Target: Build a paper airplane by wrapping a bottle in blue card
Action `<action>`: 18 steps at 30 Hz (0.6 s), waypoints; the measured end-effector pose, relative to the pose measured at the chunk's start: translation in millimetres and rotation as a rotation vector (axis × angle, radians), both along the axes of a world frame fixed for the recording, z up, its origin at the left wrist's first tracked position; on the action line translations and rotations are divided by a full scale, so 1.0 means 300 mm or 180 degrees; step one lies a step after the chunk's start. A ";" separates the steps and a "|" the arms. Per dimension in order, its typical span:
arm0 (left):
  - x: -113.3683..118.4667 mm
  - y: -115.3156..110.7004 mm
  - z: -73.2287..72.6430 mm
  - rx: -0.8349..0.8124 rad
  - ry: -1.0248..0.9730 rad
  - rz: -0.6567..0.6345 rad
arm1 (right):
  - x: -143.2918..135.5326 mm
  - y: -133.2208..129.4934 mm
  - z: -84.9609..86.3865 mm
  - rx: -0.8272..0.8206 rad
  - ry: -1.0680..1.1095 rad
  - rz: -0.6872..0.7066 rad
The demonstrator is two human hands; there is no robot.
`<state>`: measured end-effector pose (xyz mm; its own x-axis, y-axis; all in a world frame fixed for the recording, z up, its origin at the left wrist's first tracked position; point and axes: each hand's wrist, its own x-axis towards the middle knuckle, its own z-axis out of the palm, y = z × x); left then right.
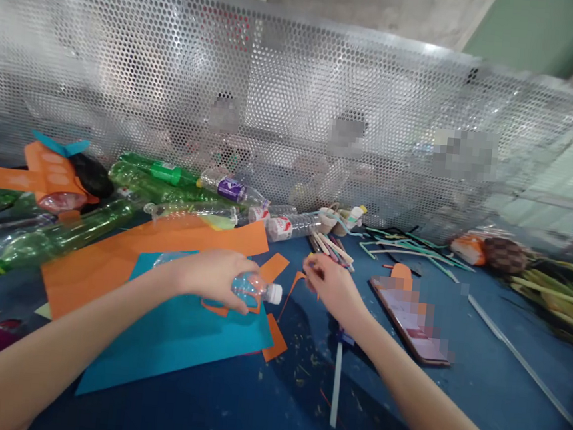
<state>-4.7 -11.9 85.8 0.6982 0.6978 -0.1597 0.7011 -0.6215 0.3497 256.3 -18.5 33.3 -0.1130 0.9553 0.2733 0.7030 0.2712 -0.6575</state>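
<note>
My left hand (221, 277) is wrapped round a small clear plastic bottle (252, 290) with a white cap, lying on its side over blue paper (175, 339). Orange paper shows on and under the bottle. Right of the cap, my right hand (321, 278) is closed, its fingertips pinched at a thin curled orange paper strip (294, 288). Small orange paper pieces (275, 340) lie near the bottle. Beneath the blue paper is a large orange sheet (81, 274). A glue gun partly hidden by my right forearm has a white stick (336, 387) in line with it.
Green bottles (69, 233) and clear bottles (293, 226) line the back, before a perforated metal screen (287, 94). An orange paper plane model (52, 174) stands at left. To the right are a phone (412, 323), straws (414, 245) and a long white strip (515, 352).
</note>
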 end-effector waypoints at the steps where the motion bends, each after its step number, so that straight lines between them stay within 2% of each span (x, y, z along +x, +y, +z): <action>1: 0.009 -0.013 -0.003 0.0031 0.0020 -0.0049 | 0.012 0.009 -0.004 0.0147 -0.0089 -0.0105; 3: 0.033 -0.041 -0.013 0.0157 0.0039 -0.0106 | 0.029 0.021 -0.009 0.0432 -0.0321 -0.0266; 5: 0.063 -0.068 -0.029 0.0304 0.0055 -0.0095 | 0.030 0.013 -0.003 0.0406 -0.0445 -0.0159; 7: 0.095 -0.093 -0.047 0.0403 0.0048 -0.0016 | 0.013 -0.017 0.017 -0.0011 -0.0341 0.0337; 9: 0.122 -0.115 -0.062 0.0305 0.0018 0.0163 | -0.015 -0.061 0.043 -0.0519 -0.0227 0.1075; 11: 0.136 -0.127 -0.067 0.0229 -0.0026 0.0269 | -0.044 -0.102 0.064 -0.0681 -0.0519 0.1611; 13: 0.130 -0.121 -0.063 0.0292 -0.0122 0.0119 | -0.060 -0.123 0.072 -0.0772 -0.0883 0.1593; 15: 0.101 -0.089 -0.055 0.0401 -0.0293 -0.0074 | -0.057 -0.119 0.067 -0.0695 -0.1278 0.1265; 16: 0.079 -0.062 -0.052 0.0428 -0.0397 -0.0034 | -0.047 -0.110 0.063 -0.0592 -0.1432 0.1131; 18: 0.026 0.011 -0.055 0.0496 -0.0548 0.0328 | -0.016 -0.085 0.051 -0.0346 -0.1616 0.1048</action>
